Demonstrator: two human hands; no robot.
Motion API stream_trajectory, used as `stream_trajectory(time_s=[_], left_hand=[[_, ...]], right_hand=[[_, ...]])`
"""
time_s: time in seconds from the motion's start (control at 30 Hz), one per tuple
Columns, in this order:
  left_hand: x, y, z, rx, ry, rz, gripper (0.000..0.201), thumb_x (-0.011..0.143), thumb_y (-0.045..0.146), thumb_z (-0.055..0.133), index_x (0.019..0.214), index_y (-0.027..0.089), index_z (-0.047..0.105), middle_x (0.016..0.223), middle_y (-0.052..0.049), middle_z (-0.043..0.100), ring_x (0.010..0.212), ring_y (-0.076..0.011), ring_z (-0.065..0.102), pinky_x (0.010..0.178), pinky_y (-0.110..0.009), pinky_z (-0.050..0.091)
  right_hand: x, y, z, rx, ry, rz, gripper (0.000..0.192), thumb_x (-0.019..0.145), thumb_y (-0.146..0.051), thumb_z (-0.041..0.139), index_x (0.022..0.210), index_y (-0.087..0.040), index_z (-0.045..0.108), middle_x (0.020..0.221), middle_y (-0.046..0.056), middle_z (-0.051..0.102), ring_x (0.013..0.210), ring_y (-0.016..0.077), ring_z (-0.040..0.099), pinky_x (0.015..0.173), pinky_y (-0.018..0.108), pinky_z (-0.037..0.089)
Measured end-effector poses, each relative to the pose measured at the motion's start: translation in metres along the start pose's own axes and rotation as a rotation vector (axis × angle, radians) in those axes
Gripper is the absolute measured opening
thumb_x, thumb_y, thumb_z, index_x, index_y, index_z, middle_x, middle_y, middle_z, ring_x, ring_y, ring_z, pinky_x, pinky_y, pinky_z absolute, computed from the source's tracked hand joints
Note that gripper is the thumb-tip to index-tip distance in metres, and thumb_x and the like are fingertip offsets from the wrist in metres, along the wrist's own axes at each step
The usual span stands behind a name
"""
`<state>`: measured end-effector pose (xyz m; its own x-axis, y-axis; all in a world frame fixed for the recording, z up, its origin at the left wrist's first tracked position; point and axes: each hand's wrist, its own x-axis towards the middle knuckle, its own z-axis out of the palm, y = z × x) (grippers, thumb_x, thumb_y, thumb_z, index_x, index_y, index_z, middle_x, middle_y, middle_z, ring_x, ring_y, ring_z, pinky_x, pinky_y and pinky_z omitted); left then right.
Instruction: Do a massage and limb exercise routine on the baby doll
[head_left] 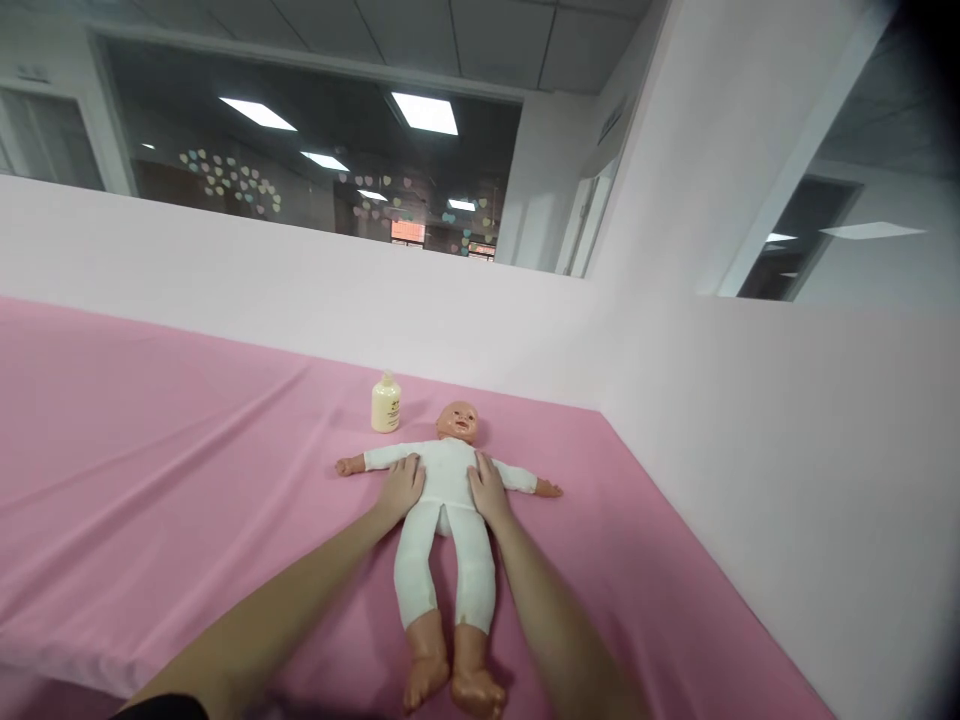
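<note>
Baby doll (448,500) flat on its back, mid pink sheet (150,450), arms spread, white suit on. Left hand (400,490) & right hand (487,490) pressed flat on torso sides, fingers spread, gripping nothing. Lotion bottle (385,403) upright just beyond the doll's shoulder, cap on, untouched. Looks early: hands placed, not much else done. Palms hidden; label unreadable; elbows cut off at bottom edge.

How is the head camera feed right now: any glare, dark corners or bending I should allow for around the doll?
Head view: even, soft light on the baby doll in white clothing and both hands, left hand, right hand; ceiling panels glare above; wide-angle bending tilts the walls; top right corner vignettes dark; forearms near the lens slightly blurred.
</note>
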<state>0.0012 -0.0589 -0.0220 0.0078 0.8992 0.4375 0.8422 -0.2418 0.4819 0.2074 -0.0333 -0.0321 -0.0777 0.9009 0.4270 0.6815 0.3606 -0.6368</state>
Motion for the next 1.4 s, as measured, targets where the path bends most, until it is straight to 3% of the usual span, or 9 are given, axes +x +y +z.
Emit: stream_trajectory(time_s=[0.47, 0.6, 0.83, 1.4], left_hand=[[-0.002, 0.010, -0.006, 0.040, -0.093, -0.064, 0.039, 0.093, 0.025, 0.029, 0.125, 0.009, 0.044, 0.126, -0.018, 0.056, 0.121, -0.0252, 0.050, 0.102, -0.039, 0.036], [-0.003, 0.013, -0.009, 0.026, -0.079, -0.085, 0.035, 0.093, 0.026, 0.031, 0.122, 0.012, 0.044, 0.128, -0.016, 0.055, 0.121, -0.0243, 0.050, 0.102, -0.039, 0.036], [-0.001, 0.012, -0.008, 0.032, -0.072, -0.151, 0.023, 0.093, 0.028, 0.032, 0.100, 0.013, 0.049, 0.100, -0.015, 0.064, 0.101, -0.0249, 0.060, 0.088, -0.037, 0.043], [0.003, 0.009, -0.004, 0.074, -0.123, -0.175, 0.025, 0.093, 0.029, 0.034, 0.093, 0.013, 0.053, 0.106, -0.017, 0.060, 0.111, -0.0261, 0.053, 0.095, -0.039, 0.035]], right_hand=[[-0.004, -0.004, -0.005, -0.002, -0.001, -0.022, 0.053, 0.090, -0.033, 0.035, 0.136, -0.009, 0.043, 0.141, 0.015, 0.044, 0.133, 0.0258, 0.037, 0.113, 0.042, 0.024], [-0.005, -0.004, -0.006, -0.001, 0.001, -0.019, 0.052, 0.090, -0.033, 0.035, 0.136, -0.010, 0.043, 0.141, 0.015, 0.044, 0.133, 0.0257, 0.037, 0.113, 0.043, 0.024], [-0.006, -0.004, -0.006, 0.001, 0.001, -0.020, 0.052, 0.090, -0.032, 0.035, 0.137, -0.010, 0.042, 0.142, 0.015, 0.043, 0.134, 0.0259, 0.036, 0.113, 0.043, 0.024], [-0.005, 0.000, -0.007, -0.004, -0.042, 0.001, 0.054, 0.091, -0.033, 0.034, 0.139, -0.008, 0.039, 0.144, 0.016, 0.040, 0.136, 0.0254, 0.033, 0.113, 0.043, 0.022]])
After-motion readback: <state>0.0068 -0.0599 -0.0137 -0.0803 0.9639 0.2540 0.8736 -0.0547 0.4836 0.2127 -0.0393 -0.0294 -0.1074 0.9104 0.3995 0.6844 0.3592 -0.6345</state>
